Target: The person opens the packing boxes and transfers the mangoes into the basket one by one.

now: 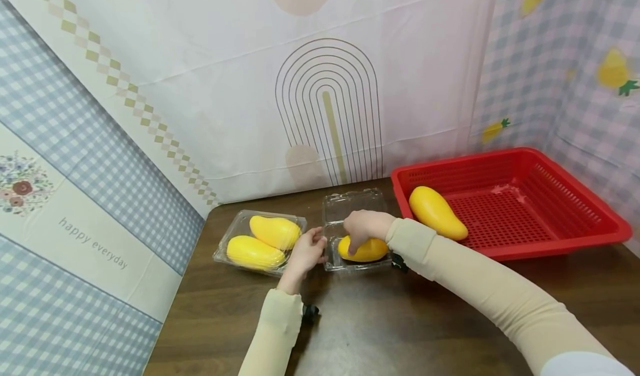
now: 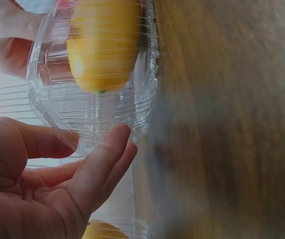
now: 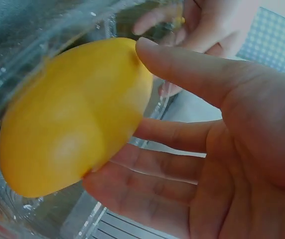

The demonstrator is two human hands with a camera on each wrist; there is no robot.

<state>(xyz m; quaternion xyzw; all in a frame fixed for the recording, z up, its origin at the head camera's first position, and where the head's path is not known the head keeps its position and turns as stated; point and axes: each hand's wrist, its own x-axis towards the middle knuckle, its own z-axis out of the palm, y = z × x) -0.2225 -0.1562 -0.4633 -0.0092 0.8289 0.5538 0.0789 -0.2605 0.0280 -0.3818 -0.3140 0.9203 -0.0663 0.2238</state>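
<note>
Holding a yellow mango [image 1: 367, 250] in the clear box [image 1: 354, 206], my right hand [image 1: 365, 229] curls around it. My left hand [image 1: 309, 251] is open, fingers touching the box's edge.

There are four mangoes. Two lie side by side in the left box [image 1: 222, 242], a back mango [image 1: 275, 230] and a front mango [image 1: 255, 252]. One middle mango [image 1: 367, 250] is in the open box [image 1: 350, 206]. One big mango [image 1: 437, 212] is in the basket [image 1: 575, 237].

There are two clear boxes, both near the back edge of the table [image 1: 400, 320].

There is one red basket, at the back right corner.

There are two hands, a left hand [image 1: 307, 252] and a right hand [image 1: 364, 227].
</note>
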